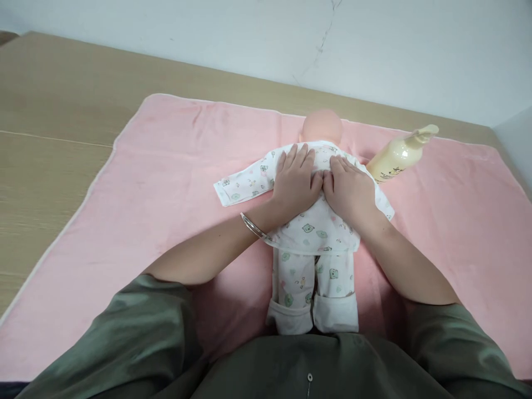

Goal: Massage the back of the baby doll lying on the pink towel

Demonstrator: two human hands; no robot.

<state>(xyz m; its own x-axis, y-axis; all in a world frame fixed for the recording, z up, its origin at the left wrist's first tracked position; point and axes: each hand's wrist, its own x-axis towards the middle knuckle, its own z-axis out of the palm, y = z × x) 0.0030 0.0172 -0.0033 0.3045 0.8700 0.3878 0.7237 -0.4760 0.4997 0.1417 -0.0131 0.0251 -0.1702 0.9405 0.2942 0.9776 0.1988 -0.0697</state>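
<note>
A baby doll [322,127] lies face down, its bald head pointing away from me. It wears a white printed top [316,230] and matching trousers [295,277] with wide turned-up cuffs. Flat on the left side of its upper back rests my left hand [295,180], fingers stretched out, a silver bangle [254,226] near the wrist. My right hand [349,185] lies flat on the right side of the back, fingers extended. The two thumbs meet near the middle. One sleeve [243,183] spreads out to the left; my right hand and forearm partly cover the other.
A pink blanket [187,149] with a pale edge lies under the doll on a wooden table [62,100]. Right of the doll's head, a cream pump bottle [397,158] appears tilted in view. Behind the table rises a pale wall [249,33] with a crack.
</note>
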